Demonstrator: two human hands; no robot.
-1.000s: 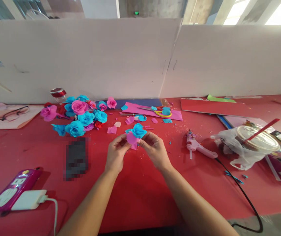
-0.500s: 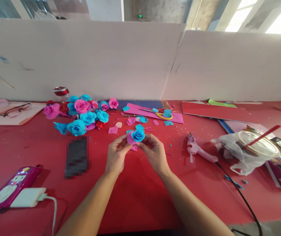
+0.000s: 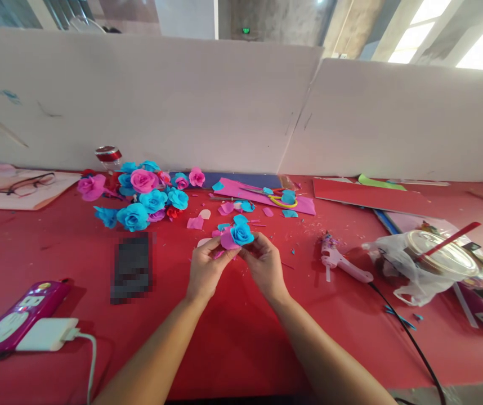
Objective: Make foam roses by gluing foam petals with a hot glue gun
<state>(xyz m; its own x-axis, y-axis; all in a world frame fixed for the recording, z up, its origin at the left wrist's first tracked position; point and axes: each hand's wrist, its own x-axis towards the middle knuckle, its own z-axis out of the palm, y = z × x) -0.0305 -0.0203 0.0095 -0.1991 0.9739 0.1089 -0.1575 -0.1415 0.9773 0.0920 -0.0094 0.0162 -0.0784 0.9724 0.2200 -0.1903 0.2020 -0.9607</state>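
Between my two hands, above the red table (image 3: 233,337), is a blue paper flower (image 3: 242,232) with a pink paper petal (image 3: 228,238) against its left side. My left hand (image 3: 208,264) is closed, thumb and fingers pinching the pink petal. The fingers of my right hand (image 3: 265,263) are closed on the flower's lower right side; its underside is hidden by them. Loose pink and blue paper petals (image 3: 195,223) lie just beyond my hands. Scissors with yellow handles (image 3: 284,201) rest on a pink paper strip (image 3: 307,205) farther back.
A bunch of blue, pink and red paper flowers (image 3: 134,216) lies at the back left, with a blurred dark object (image 3: 132,267) before it. Rightward are a pink glue gun (image 3: 347,265) with a black cord and a plastic bag (image 3: 421,284) around a lidded tub. A power strip (image 3: 26,309) sits left.
The flower has tilted and shifted slightly right, showing more of the pink petal. My left hand has turned a little with it. The view has shifted slightly.
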